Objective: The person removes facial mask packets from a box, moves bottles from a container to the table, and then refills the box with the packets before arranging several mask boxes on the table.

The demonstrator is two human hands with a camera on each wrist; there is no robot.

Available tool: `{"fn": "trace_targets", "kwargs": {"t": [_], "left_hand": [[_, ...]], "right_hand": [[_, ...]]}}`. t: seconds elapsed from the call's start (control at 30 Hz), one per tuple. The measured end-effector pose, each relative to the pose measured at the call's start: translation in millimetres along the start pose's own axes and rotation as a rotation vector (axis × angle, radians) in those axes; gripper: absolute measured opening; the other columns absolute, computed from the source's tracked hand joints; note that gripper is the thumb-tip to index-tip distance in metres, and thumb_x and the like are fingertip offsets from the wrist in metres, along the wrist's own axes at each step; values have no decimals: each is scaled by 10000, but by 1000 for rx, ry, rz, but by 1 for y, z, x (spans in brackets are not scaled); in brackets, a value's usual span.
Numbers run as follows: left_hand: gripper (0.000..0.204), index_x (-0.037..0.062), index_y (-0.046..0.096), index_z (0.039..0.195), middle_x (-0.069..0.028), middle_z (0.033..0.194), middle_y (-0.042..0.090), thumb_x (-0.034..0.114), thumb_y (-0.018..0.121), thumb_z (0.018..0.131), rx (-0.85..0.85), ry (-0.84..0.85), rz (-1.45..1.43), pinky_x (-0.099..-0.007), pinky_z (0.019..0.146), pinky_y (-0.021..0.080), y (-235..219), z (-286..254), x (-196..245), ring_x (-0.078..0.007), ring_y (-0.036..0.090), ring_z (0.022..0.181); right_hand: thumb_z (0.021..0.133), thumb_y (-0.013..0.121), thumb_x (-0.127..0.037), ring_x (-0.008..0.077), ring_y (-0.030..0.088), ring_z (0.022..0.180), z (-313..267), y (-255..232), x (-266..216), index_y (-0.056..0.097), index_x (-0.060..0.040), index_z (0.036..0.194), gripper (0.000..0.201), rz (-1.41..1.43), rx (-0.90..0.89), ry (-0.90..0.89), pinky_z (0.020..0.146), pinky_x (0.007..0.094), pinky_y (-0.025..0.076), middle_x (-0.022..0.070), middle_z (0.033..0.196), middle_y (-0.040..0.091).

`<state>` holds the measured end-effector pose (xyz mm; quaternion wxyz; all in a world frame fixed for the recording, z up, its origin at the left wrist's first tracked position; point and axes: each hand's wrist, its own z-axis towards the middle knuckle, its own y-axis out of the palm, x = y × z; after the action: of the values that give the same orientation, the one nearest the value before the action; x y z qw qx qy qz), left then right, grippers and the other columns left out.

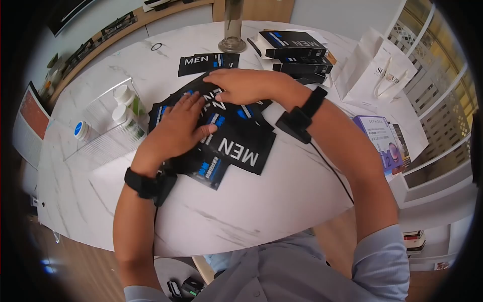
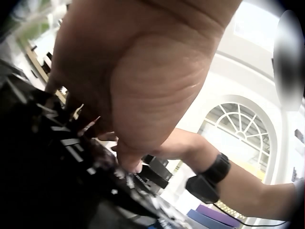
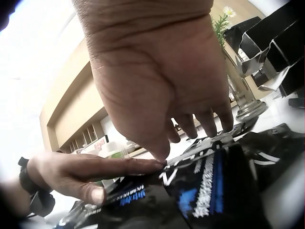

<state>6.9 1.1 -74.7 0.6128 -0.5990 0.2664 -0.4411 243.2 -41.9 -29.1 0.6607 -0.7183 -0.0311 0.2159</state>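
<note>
A loose pile of flat black packets [image 1: 246,153] marked MEN in white, with blue print, lies overlapping on the marble-patterned table. My left hand [image 1: 176,123] rests on the pile's left side, fingers extended and thumb spread. Across the far side reaches my right hand [image 1: 246,85], its fingertips down on the packets. In the right wrist view, its fingers [image 3: 206,121] point down onto a packet [image 3: 209,186] with a blue stripe, and the left hand [image 3: 86,174] lies flat alongside. One more MEN packet [image 1: 196,65] sits just beyond the pile.
Black MEN boxes [image 1: 294,43] are stacked at the back right, near a glass vase [image 1: 233,40]. A clear rack [image 1: 100,146] with white bottles stands at left. On the right are a white paper bag [image 1: 370,68] and a purple-edged box [image 1: 377,138].
</note>
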Motion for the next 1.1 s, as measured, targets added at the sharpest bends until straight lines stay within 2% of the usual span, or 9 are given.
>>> {"fn": "trace_targets", "kwargs": {"t": [0.1, 0.2, 0.37, 0.53, 0.57, 0.67, 0.83, 0.9, 1.1], "left_hand": [[824, -17, 328, 1560, -242, 1619, 341, 601, 456, 1030, -12, -184, 43, -632, 1176, 284, 10, 15, -15, -380, 293, 1525], [814, -4, 340, 1559, -244, 1618, 341, 615, 421, 1036, -70, -277, 80, -624, 1176, 296, 10, 35, -19, -387, 292, 1524], [752, -38, 389, 1504, -232, 1570, 421, 570, 382, 1062, 1, -421, 140, -682, 1135, 310, 24, 65, -36, -428, 353, 1481], [618, 14, 411, 1502, -210, 1550, 447, 417, 519, 1046, 250, -318, 192, -680, 1098, 355, 34, 67, -38, -405, 347, 1488], [599, 16, 423, 1496, -206, 1546, 453, 385, 544, 1040, 292, -265, 210, -675, 1095, 359, 32, 66, -36, -405, 349, 1487], [570, 31, 460, 1480, -204, 1554, 448, 327, 600, 1014, 160, -179, 359, -658, 1101, 361, 9, 39, -3, -406, 350, 1486], [651, 73, 423, 1533, -206, 1594, 392, 350, 645, 988, -21, -103, 169, -564, 1165, 348, -15, -9, 17, -436, 332, 1484], [760, 81, 358, 1577, -217, 1628, 324, 388, 681, 961, -43, -126, 97, -496, 1199, 334, -14, -18, 19, -460, 291, 1496], [859, 98, 321, 1596, -229, 1655, 251, 431, 729, 917, -7, -76, -16, -510, 1208, 315, -3, -23, 12, -458, 232, 1524]], "right_hand": [[1006, 604, -327, 370, 492, 1380, -13, 9, 15, 421, 21, 1499, 631, -90, 19, -8, 1134, 434, 421, 226, 1497, 485], [1009, 586, -439, 386, 543, 1322, -25, 17, 1, 449, 32, 1473, 675, -246, 32, 174, 1079, 452, 469, 244, 1464, 505], [927, 631, -615, 414, 588, 1261, -20, 0, -21, 466, 29, 1470, 859, -149, -225, 408, 1004, 456, 524, 314, 1440, 494], [749, 737, -751, 473, 419, 1421, -36, 16, -15, 307, -19, 1579, 1187, -182, -176, 116, 1142, 501, 405, 357, 1559, 343], [680, 761, -788, 485, 280, 1500, -32, 19, -7, 205, -47, 1619, 1319, -177, -191, 35, 1198, 527, 319, 344, 1616, 252], [677, 759, -790, 476, 258, 1513, -13, 41, 18, 215, -94, 1630, 1299, -190, -40, -81, 1191, 537, 326, 331, 1621, 255], [740, 740, -757, 481, 291, 1498, 16, 38, 20, 203, -190, 1644, 1194, -122, -23, 48, 1198, 554, 324, 275, 1658, 219], [761, 748, -727, 473, 337, 1476, 13, 30, 13, 200, -165, 1642, 1180, -111, -68, 121, 1190, 528, 347, 281, 1643, 247], [801, 765, -644, 426, 491, 1365, -6, 21, 16, 182, -23, 1620, 1182, -112, -98, 238, 1072, 466, 475, 289, 1475, 464]]}}
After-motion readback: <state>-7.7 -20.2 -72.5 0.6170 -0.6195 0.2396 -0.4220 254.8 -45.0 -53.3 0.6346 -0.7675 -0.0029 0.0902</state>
